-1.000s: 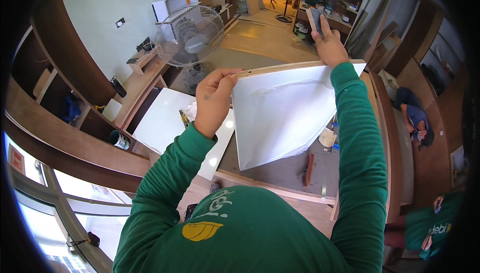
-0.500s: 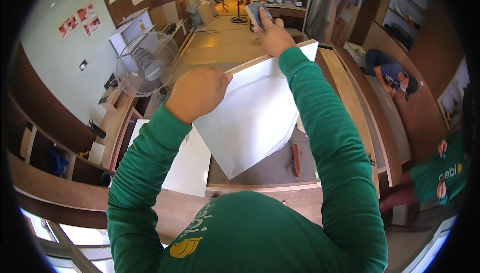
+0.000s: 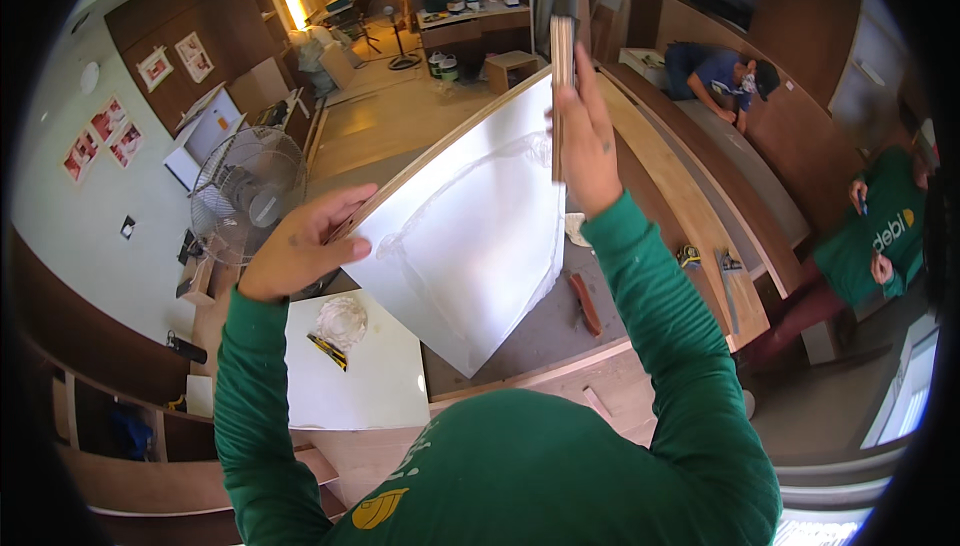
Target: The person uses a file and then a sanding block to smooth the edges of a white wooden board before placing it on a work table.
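Panel: large white wood-edged board (image 3: 470,246), centre frame, long axis running lower left to upper right
Left hand (image 3: 300,246): grasping its left edge
Right hand (image 3: 585,146): clasping its upper-right corner

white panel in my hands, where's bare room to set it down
Free: grey bench top between the brown tool and the panel corner. The small white board is partly taken by a glass dish and yellow knife.

Red-and-white posters (image 3: 105,131) on the pale left wall, upper left
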A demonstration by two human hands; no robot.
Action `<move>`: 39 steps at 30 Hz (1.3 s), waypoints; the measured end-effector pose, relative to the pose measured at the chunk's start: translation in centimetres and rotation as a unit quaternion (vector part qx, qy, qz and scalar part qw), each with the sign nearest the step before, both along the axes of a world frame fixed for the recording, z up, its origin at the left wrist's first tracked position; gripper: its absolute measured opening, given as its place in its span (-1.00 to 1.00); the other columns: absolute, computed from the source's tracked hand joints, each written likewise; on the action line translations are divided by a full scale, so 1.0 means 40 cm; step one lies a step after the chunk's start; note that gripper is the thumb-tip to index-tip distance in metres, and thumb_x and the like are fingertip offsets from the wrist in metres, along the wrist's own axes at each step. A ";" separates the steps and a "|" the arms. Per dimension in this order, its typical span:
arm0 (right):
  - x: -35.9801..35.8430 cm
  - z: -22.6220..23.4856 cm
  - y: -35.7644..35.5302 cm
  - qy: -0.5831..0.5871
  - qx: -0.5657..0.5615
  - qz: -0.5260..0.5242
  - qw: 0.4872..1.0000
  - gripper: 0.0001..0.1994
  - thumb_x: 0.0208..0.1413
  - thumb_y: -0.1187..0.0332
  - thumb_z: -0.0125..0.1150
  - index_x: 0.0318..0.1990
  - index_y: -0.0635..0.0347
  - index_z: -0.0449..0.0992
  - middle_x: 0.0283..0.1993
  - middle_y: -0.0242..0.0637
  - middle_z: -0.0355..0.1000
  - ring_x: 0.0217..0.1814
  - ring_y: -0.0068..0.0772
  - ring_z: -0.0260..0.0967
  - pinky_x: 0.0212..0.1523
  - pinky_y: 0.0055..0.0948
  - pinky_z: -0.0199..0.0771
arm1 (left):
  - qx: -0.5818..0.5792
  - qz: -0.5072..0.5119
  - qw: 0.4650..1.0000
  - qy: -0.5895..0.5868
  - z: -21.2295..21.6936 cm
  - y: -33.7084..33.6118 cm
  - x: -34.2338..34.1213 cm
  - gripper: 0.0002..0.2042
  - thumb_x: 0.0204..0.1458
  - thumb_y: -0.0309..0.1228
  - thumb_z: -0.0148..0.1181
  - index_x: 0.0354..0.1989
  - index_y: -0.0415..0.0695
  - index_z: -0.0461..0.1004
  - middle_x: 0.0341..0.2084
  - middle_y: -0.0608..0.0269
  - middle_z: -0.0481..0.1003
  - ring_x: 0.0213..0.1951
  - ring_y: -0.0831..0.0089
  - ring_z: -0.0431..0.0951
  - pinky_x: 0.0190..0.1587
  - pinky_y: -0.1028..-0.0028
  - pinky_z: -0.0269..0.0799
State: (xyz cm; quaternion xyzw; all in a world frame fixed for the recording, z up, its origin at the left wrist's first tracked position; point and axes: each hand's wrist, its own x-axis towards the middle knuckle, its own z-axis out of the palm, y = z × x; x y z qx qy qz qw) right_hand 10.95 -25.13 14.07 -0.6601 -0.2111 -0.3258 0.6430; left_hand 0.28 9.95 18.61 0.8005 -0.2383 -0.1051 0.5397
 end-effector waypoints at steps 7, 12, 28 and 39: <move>-0.206 -0.139 0.137 0.031 -0.165 -0.100 0.981 -0.41 0.40 0.25 0.13 0.50 0.16 0.19 0.18 0.06 0.21 0.03 -0.15 0.34 0.09 -0.33 0.43 | -0.178 0.036 0.981 -0.060 -0.211 -0.052 0.002 -0.18 0.02 -0.56 0.42 0.48 -0.29 0.14 0.34 0.10 0.35 0.31 0.37 0.37 0.35 0.36 0.26; -0.380 -0.148 0.299 -0.042 -0.248 -0.056 0.966 -0.39 0.17 0.39 0.36 0.41 0.00 0.39 0.21 0.22 0.25 0.11 0.15 0.34 0.14 -0.17 0.44 | -0.254 -0.012 0.965 -0.069 -0.277 -0.083 0.034 -0.16 0.01 -0.63 0.37 0.50 -0.26 0.10 0.38 0.10 0.32 0.35 0.37 0.33 0.38 0.35 0.23; -0.076 -0.087 0.228 0.017 -0.180 -0.283 0.942 -0.50 0.39 0.42 0.10 0.45 0.13 0.32 0.03 -0.06 0.29 -0.05 -0.25 0.28 0.07 -0.39 0.39 | -0.245 -0.104 0.954 -0.136 -0.261 -0.068 0.035 -0.10 -0.14 -0.75 -0.03 0.55 -0.21 0.01 0.42 0.06 0.26 0.44 0.33 0.24 0.45 0.38 0.07; 0.043 -0.057 0.123 0.074 -0.139 -0.327 0.932 -0.51 0.44 0.27 0.04 0.48 0.05 0.29 -0.15 -0.18 0.24 -0.22 -0.36 0.21 -0.08 -0.38 0.36 | -0.238 -0.110 0.954 -0.144 -0.247 -0.073 0.025 -0.12 -0.09 -0.71 -0.02 0.56 -0.15 -0.01 0.41 -0.04 0.27 0.42 0.20 0.30 0.41 0.33 0.16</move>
